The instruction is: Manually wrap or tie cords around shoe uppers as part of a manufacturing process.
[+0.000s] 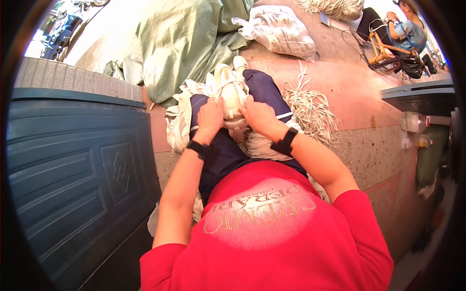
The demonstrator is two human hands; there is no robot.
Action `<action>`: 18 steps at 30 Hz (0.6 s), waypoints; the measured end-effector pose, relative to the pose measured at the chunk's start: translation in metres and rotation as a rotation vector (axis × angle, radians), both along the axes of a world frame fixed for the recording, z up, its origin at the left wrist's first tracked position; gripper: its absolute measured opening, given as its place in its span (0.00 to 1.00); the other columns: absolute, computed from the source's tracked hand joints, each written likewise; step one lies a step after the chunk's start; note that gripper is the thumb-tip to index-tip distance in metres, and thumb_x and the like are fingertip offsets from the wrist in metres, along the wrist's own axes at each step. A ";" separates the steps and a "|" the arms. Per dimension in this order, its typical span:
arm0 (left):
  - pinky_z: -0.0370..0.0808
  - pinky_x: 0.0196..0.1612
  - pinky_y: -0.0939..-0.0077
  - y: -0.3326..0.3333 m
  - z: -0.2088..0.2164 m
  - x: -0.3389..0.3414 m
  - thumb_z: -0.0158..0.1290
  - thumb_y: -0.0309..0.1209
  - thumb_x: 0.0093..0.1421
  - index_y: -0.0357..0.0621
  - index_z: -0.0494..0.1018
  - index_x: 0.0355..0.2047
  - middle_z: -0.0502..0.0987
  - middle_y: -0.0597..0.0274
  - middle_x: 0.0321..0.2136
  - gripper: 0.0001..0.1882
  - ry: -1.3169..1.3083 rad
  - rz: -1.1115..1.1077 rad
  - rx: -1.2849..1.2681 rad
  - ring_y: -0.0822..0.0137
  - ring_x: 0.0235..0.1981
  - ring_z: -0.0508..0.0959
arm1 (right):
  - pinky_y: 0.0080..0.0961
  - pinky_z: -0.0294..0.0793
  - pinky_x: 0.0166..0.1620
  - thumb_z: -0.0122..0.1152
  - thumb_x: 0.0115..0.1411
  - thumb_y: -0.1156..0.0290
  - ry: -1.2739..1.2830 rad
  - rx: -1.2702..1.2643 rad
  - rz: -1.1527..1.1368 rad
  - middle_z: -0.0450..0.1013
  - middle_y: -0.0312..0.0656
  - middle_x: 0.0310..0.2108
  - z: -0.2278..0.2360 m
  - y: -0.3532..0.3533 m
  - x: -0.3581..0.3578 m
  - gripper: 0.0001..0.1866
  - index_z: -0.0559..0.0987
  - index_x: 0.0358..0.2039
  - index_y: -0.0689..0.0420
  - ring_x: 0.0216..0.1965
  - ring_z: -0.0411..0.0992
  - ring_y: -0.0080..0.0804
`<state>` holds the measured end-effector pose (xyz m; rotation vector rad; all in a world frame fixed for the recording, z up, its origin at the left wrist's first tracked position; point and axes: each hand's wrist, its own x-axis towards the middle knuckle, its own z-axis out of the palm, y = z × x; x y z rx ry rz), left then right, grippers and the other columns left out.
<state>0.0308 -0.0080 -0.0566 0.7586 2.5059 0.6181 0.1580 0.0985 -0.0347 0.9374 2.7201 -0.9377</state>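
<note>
A pale cream sneaker (pixel 232 99) rests over my lap between my two hands, with white lacing across its upper. My left hand (pixel 210 117) is closed at the shoe's left edge, and a short white lace end shows beside it. On the other side, my right hand (pixel 261 116) is closed at the shoe's edge, with a white shoelace (pixel 284 115) running out to the right over my thigh. The fingertips of both hands are partly hidden. More pale shoes (pixel 179 121) lie bunched beside my left leg. A loose heap of white laces (pixel 310 109) spreads beside my right leg.
A blue panelled door (pixel 77 165) stands close on my left. Ahead lie a green tarp (pixel 179 43) and a filled clear plastic bag (pixel 279 31). Another person (pixel 410 31) sits at far right behind a wooden frame (pixel 381 48). Plastic bottles (pixel 414 122) are at right.
</note>
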 end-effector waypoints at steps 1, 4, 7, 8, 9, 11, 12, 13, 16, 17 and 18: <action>0.67 0.38 0.51 0.003 0.013 0.012 0.39 0.46 0.60 0.35 0.68 0.35 0.73 0.36 0.28 0.23 0.019 0.007 -0.026 0.40 0.34 0.73 | 0.45 0.70 0.30 0.49 0.57 0.56 -0.021 0.012 -0.021 0.72 0.56 0.22 -0.004 -0.004 0.006 0.19 0.63 0.34 0.62 0.27 0.72 0.53; 0.68 0.37 0.51 -0.002 0.026 0.025 0.40 0.44 0.59 0.36 0.67 0.34 0.73 0.37 0.27 0.21 0.047 -0.036 -0.033 0.40 0.32 0.74 | 0.42 0.71 0.27 0.50 0.56 0.58 0.012 0.056 -0.005 0.72 0.53 0.21 -0.004 -0.008 0.019 0.18 0.64 0.35 0.62 0.25 0.72 0.51; 0.69 0.36 0.51 -0.005 0.018 0.027 0.41 0.42 0.59 0.34 0.66 0.33 0.73 0.36 0.25 0.19 0.063 -0.088 -0.033 0.40 0.31 0.74 | 0.43 0.70 0.27 0.50 0.56 0.57 0.096 0.051 0.013 0.72 0.53 0.21 -0.010 -0.006 0.024 0.18 0.64 0.35 0.62 0.25 0.72 0.51; 0.69 0.36 0.53 -0.007 0.018 0.030 0.41 0.40 0.59 0.34 0.66 0.34 0.73 0.37 0.25 0.18 0.002 -0.061 -0.038 0.41 0.31 0.74 | 0.43 0.70 0.27 0.49 0.57 0.58 0.100 0.037 0.018 0.72 0.53 0.20 -0.008 -0.008 0.030 0.18 0.64 0.35 0.61 0.25 0.72 0.50; 0.69 0.37 0.55 -0.009 0.018 0.031 0.41 0.38 0.59 0.34 0.65 0.35 0.74 0.38 0.24 0.17 -0.058 -0.035 -0.045 0.42 0.32 0.74 | 0.43 0.70 0.27 0.49 0.57 0.58 0.098 0.036 0.016 0.72 0.53 0.20 -0.007 -0.007 0.033 0.18 0.64 0.35 0.61 0.25 0.72 0.50; 0.70 0.36 0.57 -0.007 0.015 0.025 0.41 0.37 0.59 0.33 0.65 0.35 0.74 0.39 0.24 0.16 -0.070 -0.041 -0.027 0.46 0.31 0.75 | 0.42 0.70 0.28 0.49 0.57 0.58 0.150 0.021 -0.034 0.71 0.54 0.20 -0.002 -0.004 0.036 0.17 0.64 0.35 0.61 0.25 0.72 0.51; 0.71 0.34 0.58 -0.006 0.015 0.023 0.42 0.37 0.59 0.33 0.65 0.35 0.74 0.40 0.23 0.16 -0.078 -0.044 -0.008 0.49 0.31 0.76 | 0.41 0.69 0.28 0.48 0.58 0.60 0.208 0.004 -0.085 0.71 0.54 0.21 -0.007 -0.002 0.038 0.15 0.66 0.32 0.60 0.26 0.72 0.51; 0.71 0.34 0.58 -0.007 0.015 0.024 0.42 0.37 0.59 0.33 0.65 0.35 0.74 0.40 0.23 0.16 -0.078 -0.044 -0.012 0.49 0.31 0.76 | 0.41 0.69 0.28 0.48 0.58 0.60 0.208 0.001 -0.086 0.71 0.54 0.21 -0.006 0.002 0.043 0.15 0.66 0.32 0.60 0.26 0.72 0.51; 0.69 0.37 0.56 -0.007 0.035 0.036 0.42 0.39 0.59 0.33 0.66 0.36 0.73 0.38 0.27 0.18 0.006 -0.176 -0.092 0.42 0.33 0.73 | 0.38 0.68 0.28 0.47 0.58 0.64 0.398 -0.214 -0.005 0.72 0.50 0.23 0.018 0.010 0.059 0.12 0.71 0.27 0.59 0.27 0.72 0.48; 0.70 0.35 0.61 -0.008 0.042 0.041 0.43 0.40 0.59 0.32 0.66 0.37 0.74 0.41 0.27 0.19 0.371 -0.321 0.138 0.47 0.31 0.74 | 0.38 0.68 0.28 0.47 0.58 0.64 0.396 -0.218 -0.019 0.72 0.50 0.23 0.032 0.009 0.065 0.12 0.71 0.27 0.59 0.27 0.72 0.48; 0.71 0.34 0.66 -0.008 0.047 0.046 0.43 0.41 0.59 0.32 0.66 0.39 0.75 0.45 0.27 0.20 0.732 -0.456 0.379 0.51 0.30 0.75 | 0.36 0.69 0.29 0.48 0.58 0.64 0.445 -0.331 0.027 0.72 0.49 0.23 0.045 0.007 0.071 0.10 0.72 0.29 0.58 0.27 0.72 0.47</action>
